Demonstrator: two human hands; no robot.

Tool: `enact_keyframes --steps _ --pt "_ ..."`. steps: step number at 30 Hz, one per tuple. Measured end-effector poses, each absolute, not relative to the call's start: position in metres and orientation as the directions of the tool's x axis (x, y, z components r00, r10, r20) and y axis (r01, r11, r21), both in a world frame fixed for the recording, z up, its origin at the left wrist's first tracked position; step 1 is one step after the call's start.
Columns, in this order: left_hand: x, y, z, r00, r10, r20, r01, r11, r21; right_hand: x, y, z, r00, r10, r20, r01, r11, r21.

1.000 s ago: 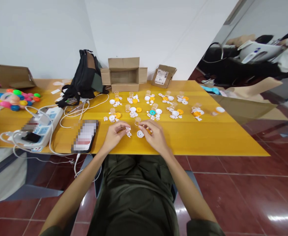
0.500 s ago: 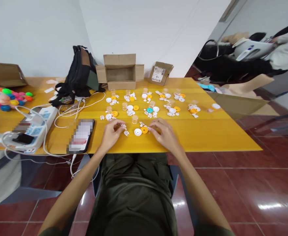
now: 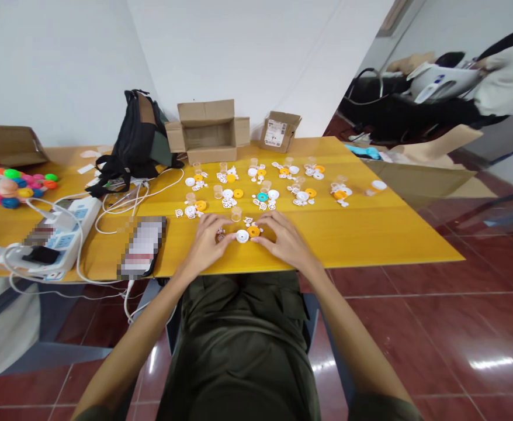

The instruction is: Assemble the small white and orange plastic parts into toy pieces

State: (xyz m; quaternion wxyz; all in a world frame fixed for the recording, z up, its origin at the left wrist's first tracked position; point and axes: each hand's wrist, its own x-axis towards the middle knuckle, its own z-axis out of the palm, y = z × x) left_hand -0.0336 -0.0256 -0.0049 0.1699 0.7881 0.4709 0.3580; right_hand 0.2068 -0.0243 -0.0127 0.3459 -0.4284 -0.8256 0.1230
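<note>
My left hand (image 3: 209, 242) is at the near table edge, thumb and fingers spread in a curve. White openwork pieces (image 3: 220, 234) show in the gap, partly hidden by its fingers. The thumb tip is close to a white round disc (image 3: 242, 236). My right hand (image 3: 285, 238) curves in from the other side, fingers apart. Its thumb is right beside an orange disc (image 3: 253, 231); whether they touch I cannot tell. Another white openwork piece (image 3: 248, 221) lies just behind that disc. A clear plastic cup (image 3: 236, 214) stands beyond, between the hands.
Several similar clusters of cups, discs and white pieces lie in rows farther back, one with a teal disc (image 3: 264, 197). A phone (image 3: 142, 247), power strip (image 3: 70, 237) and cables lie left. Behind are a backpack (image 3: 139, 137), an open carton (image 3: 208, 137) and a small box (image 3: 280, 132).
My left hand has let go of a white openwork piece and moved right, towards the white disc. My right hand has shifted slightly left, its fingers spreading by the orange disc. The view turned slightly.
</note>
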Motion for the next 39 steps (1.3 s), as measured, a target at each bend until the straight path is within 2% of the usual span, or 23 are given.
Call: enact_keyframes --steps 2,6,24,32,39 --pt "-0.026 -0.027 -0.004 0.373 0.846 0.381 0.635 -0.532 0.561 0.207 -0.024 -0.014 -0.384 0.797 0.465 0.627 0.595 -0.502" --pt "-0.017 -0.025 -0.002 0.414 0.847 0.335 0.672 -0.532 0.516 0.206 -0.024 -0.015 -0.378 0.796 0.472 0.628 0.596 -0.501" --pt "-0.031 -0.013 -0.003 0.263 0.883 0.389 0.645 -0.461 0.61 0.2 -0.024 -0.013 -0.381 0.8 0.465 0.614 0.594 -0.52" --pt "-0.032 -0.012 -0.006 0.224 0.895 0.387 0.676 -0.428 0.599 0.204 -0.028 -0.01 -0.437 0.787 0.436 0.583 0.617 -0.529" --pt "-0.036 -0.011 -0.006 0.193 0.907 0.375 0.575 -0.414 0.706 0.208 -0.028 -0.009 -0.373 0.796 0.477 0.588 0.6 -0.542"
